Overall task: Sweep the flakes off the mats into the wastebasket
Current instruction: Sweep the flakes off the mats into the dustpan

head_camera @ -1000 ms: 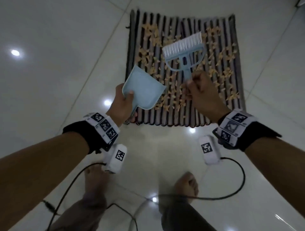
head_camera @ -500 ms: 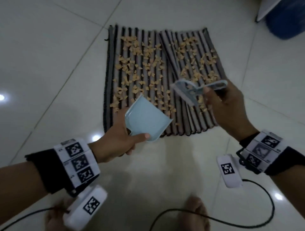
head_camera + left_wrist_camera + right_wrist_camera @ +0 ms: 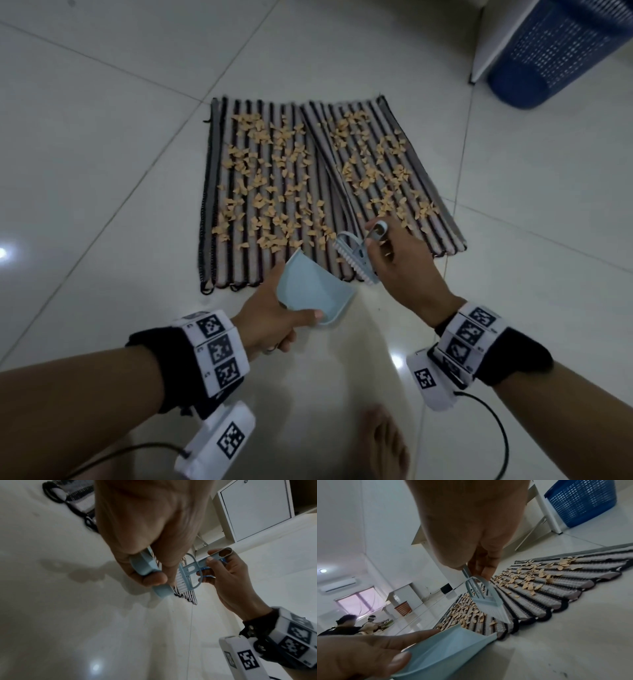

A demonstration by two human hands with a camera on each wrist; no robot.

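Observation:
Two striped mats (image 3: 267, 192) (image 3: 556, 588) lie side by side on the floor, strewn with tan flakes (image 3: 270, 192) (image 3: 529, 580). My left hand (image 3: 270, 318) (image 3: 145, 534) grips a pale blue dustpan (image 3: 311, 291) (image 3: 447, 651) (image 3: 145, 566) at the mats' near edge. My right hand (image 3: 400, 263) (image 3: 471, 527) pinches the handle of a pale blue hand brush (image 3: 356, 253) (image 3: 187, 574) (image 3: 486, 601), bristles pointing down toward the near edge of the mats. A blue mesh wastebasket (image 3: 555, 51) (image 3: 580, 501) stands at the far right.
White tiled floor (image 3: 102, 137) surrounds the mats. A white furniture panel (image 3: 493, 44) stands beside the wastebasket. My bare foot (image 3: 383, 445) and sensor cables (image 3: 493, 418) are below my wrists. In the right wrist view, people (image 3: 346, 626) sit far off at the left.
The brush has tipped from bristles-up above the mats to bristles-down at their near edge. The dustpan has come down to the near edge. The view has shifted, bringing the wastebasket in.

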